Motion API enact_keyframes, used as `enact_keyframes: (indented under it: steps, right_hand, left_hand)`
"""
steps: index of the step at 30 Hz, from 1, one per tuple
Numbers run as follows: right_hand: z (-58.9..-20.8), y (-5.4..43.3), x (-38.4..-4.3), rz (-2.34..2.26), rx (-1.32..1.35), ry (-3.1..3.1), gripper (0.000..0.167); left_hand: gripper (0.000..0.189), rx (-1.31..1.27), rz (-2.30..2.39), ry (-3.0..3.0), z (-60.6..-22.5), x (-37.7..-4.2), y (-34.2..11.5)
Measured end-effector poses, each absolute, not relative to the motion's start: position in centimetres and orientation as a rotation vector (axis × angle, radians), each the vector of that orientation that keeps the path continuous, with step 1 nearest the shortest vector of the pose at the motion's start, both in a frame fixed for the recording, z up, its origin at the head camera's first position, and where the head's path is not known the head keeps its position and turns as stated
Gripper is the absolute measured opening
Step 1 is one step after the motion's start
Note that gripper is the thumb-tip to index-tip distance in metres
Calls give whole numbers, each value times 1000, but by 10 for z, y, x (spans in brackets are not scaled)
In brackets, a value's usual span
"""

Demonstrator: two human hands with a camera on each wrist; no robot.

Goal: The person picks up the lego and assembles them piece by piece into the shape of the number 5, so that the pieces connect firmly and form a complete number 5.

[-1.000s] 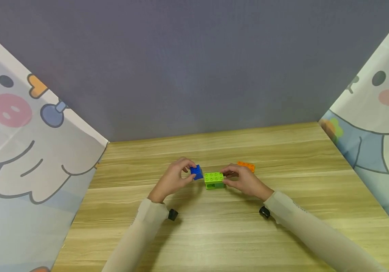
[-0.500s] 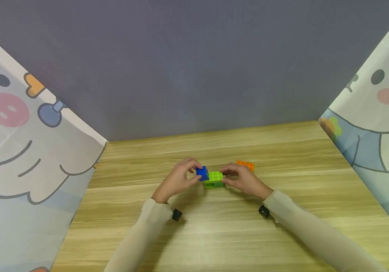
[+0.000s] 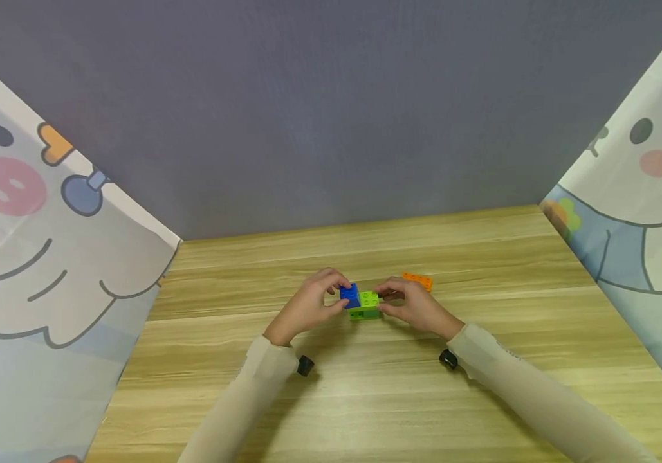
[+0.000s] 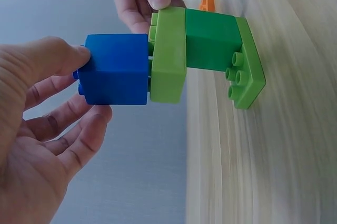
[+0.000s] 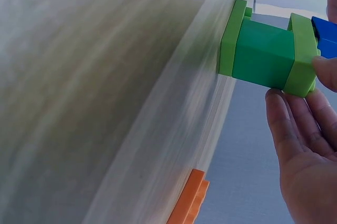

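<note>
My left hand (image 3: pixel 310 303) pinches a blue toy brick (image 4: pixel 117 71) between thumb and fingers. The brick sits over the left end of the upper light green brick (image 4: pixel 168 58), with studs still showing in a narrow gap between them. Below that upper brick comes a dark green block (image 4: pixel 213 40), standing on a light green plate (image 4: pixel 251 71) with bare studs at one side. My right hand (image 3: pixel 414 307) holds the right end of the upper light green brick, thumb on one side and fingers on the other, as the right wrist view shows.
An orange studded brick (image 3: pixel 417 281) lies on the wooden table (image 3: pixel 365 392) just behind my right hand. A grey panel (image 3: pixel 331 128) rises at the table's back edge. Printed cartoon panels stand at left and right.
My left hand has carried the blue brick rightward from beside the green stack to over its left end. My right hand has stayed at the stack's right end.
</note>
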State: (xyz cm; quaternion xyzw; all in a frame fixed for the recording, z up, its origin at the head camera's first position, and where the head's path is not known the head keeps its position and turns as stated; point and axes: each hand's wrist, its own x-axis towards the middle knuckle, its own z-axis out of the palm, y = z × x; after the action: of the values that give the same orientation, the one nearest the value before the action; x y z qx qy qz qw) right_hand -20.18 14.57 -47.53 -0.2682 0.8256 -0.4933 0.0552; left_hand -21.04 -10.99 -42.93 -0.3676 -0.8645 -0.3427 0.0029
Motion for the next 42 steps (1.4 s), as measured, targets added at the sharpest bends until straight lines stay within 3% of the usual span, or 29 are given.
enact_keyframes:
  steps: [42]
  right_hand:
    - [-475, 146, -203, -1487, -806, 2513, 29]
  left_hand:
    - [17, -1221, -1052, -2697, -431, -218, -103]
